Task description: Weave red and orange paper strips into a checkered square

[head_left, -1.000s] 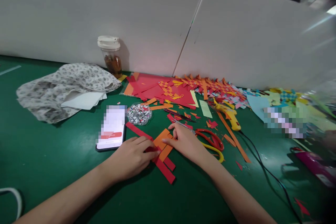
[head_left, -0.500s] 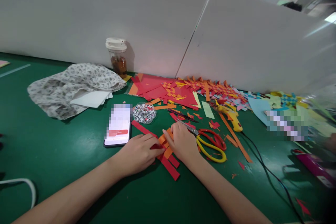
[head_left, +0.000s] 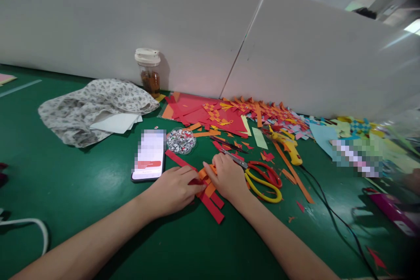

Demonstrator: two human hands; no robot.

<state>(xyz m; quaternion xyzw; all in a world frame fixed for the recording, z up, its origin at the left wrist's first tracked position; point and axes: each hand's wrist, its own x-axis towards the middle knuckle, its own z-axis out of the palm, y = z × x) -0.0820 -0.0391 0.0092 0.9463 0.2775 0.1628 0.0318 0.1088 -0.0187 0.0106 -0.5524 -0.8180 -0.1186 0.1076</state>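
Observation:
Red and orange paper strips (head_left: 211, 208) lie interwoven on the green table, between my two hands. My left hand (head_left: 176, 190) is closed, thumb and fingers pinching a strip at the left side of the weave. From the right, my right hand (head_left: 229, 177) closes on the orange strips, its thumb along the upper part; some fingertips are hidden. One long red strip (head_left: 174, 159) sticks out to the upper left. Just right of my right hand rest scissors (head_left: 267, 181) with red and yellow handles. Left of the weave are a phone (head_left: 149, 155) and a dish of googly eyes (head_left: 181, 141).
A yellow glue gun (head_left: 290, 146) trails a black cord (head_left: 328, 205) across the right side. Behind lie red paper sheets (head_left: 190, 103) and a pile of woven paper pieces (head_left: 262, 111). A patterned cloth (head_left: 85, 105) and a lidded cup (head_left: 149, 72) stand back left.
The view has shifted very slightly. Both hands stay in nearly the same place on the paper strips, with no clear movement of the weave.

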